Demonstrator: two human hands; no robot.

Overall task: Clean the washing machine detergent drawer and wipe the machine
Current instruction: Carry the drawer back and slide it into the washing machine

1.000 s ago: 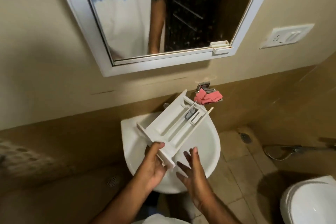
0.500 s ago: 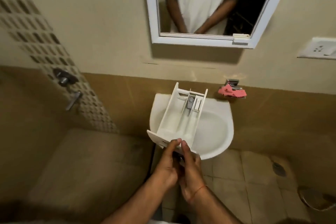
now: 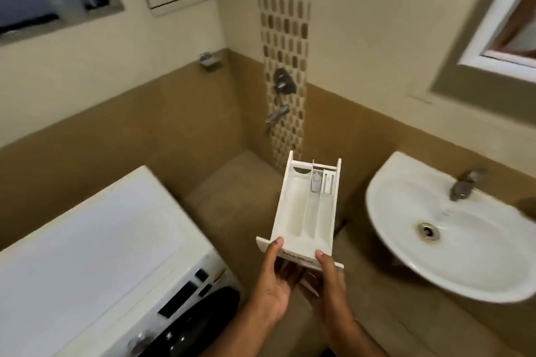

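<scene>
We grasp white detergent drawer by front panel, left hand and right hand both gripping, between washing machine and sink.

The detergent drawer sits at frame centre, held from below by both hands, with the washing machine at lower left, the sink at right, and a wall tap above the drawer

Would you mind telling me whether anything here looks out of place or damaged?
Only the detergent drawer: it is out of the washing machine, held in mid-air by both hands beside the sink. No damage or spill shows.
</scene>
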